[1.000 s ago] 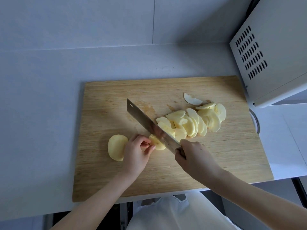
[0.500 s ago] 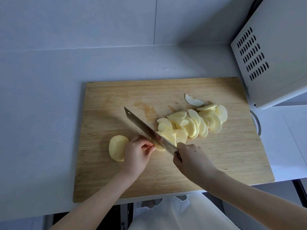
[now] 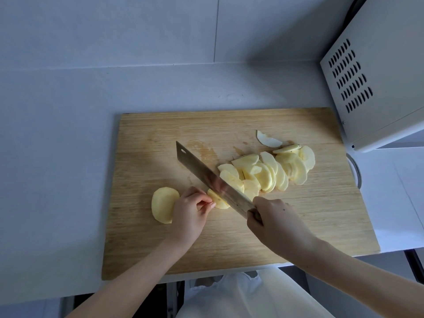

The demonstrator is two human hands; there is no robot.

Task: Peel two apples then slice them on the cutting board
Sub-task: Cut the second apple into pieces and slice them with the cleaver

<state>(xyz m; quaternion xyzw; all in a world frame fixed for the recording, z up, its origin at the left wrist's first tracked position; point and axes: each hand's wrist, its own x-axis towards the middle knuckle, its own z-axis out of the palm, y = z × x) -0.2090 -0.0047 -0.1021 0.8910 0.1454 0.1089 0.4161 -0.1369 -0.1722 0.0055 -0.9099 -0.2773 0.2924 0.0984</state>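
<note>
A wooden cutting board (image 3: 146, 249) lies on the pale counter. My left hand (image 3: 190, 210) has curled fingers that hold a small peeled apple piece (image 3: 218, 200) against the board. My right hand (image 3: 273, 223) grips the handle of a cleaver (image 3: 206, 175), whose blade rests slanted over that piece. A peeled apple half (image 3: 164, 204) lies flat just left of my left hand. A pile of several apple slices (image 3: 268, 171) spreads to the right of the blade, with one pale slice (image 3: 267, 140) apart behind it.
A white appliance with vent slots (image 3: 367, 76) stands at the back right, overhanging the board's corner. A round metal rim (image 3: 356, 171) shows at the board's right edge. The counter's front edge runs just below the board.
The cleaver blade has risen and come down again over the small apple piece, staying at nearly the same spot. My left hand keeps its hold. The slice pile is unchanged.
</note>
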